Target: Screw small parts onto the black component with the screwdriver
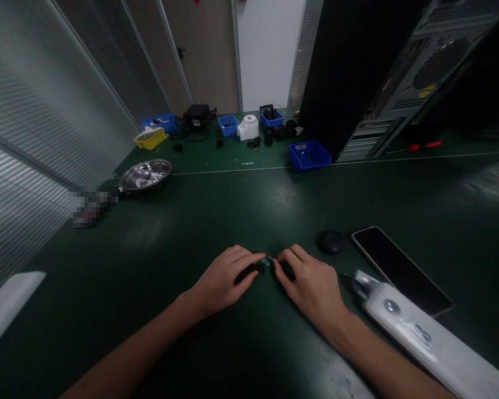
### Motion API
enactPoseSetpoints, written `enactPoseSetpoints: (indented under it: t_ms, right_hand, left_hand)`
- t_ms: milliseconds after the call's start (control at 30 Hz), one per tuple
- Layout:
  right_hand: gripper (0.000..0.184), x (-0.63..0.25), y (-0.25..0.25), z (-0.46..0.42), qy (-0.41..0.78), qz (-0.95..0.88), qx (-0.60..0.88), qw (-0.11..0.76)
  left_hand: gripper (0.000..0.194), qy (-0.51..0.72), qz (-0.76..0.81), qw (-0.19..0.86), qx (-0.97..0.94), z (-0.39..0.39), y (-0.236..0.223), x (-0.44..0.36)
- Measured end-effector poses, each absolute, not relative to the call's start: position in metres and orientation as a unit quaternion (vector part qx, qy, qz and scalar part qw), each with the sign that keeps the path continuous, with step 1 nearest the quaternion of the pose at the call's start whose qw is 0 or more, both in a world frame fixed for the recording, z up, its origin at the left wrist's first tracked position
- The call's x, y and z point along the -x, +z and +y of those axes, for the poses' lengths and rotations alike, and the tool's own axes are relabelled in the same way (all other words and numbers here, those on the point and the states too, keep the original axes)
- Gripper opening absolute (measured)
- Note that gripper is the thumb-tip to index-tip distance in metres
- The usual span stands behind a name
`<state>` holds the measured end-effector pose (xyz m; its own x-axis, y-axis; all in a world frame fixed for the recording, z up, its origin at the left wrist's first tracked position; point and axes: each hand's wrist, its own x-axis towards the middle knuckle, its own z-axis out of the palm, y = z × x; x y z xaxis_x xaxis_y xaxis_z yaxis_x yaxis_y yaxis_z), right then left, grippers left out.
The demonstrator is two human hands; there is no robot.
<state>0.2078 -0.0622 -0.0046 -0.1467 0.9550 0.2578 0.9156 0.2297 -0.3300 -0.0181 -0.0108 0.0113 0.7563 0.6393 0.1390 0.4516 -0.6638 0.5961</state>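
My left hand (224,274) is closed, thumb and fingertips gripping a small black part (249,271) just above the green table. A small green piece (266,261) shows at its end; whether it is a circuit board I cannot tell. Close by on the right, my right hand (311,280) is closed in a pinch. A thin, pale tip (271,258) sticks out from its fingertips towards the green piece, and the rest is hidden by the fingers. A rounded black piece like a mouse shell (331,242) lies beyond my right hand.
To the right lie a phone (401,269) and a long white device (436,338) with a dark tip. A metal bowl (163,166) stands at the far left. Blue bins (310,156), a yellow tray (150,139), a white housing (248,127) and a computer case (382,111) line the back.
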Motion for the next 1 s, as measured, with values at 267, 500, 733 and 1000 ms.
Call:
enactPoseSetpoints:
  t_ms: [267,500,733,1000]
  right_hand:
    - [0.019,-0.210,-0.005,-0.061,0.065,-0.718,0.653,0.231]
    - [0.023,-0.213,-0.002,-0.060,0.111,-0.714,0.646,0.244]
    - [0.025,-0.212,-0.004,-0.058,0.120,-0.702,0.654,0.257]
    - [0.030,-0.212,-0.004,-0.056,0.137,-0.700,0.652,0.258]
  left_hand:
    - [0.033,0.148,0.262,0.262,-0.917,-0.013,0.010,0.003]
    - [0.038,0.186,0.465,0.212,-0.839,0.030,0.012,0.124]
    - [0.047,0.167,0.773,0.042,-0.611,0.060,-0.002,0.329]
    - [0.043,0.179,0.767,-0.020,-0.616,0.054,-0.017,0.373]
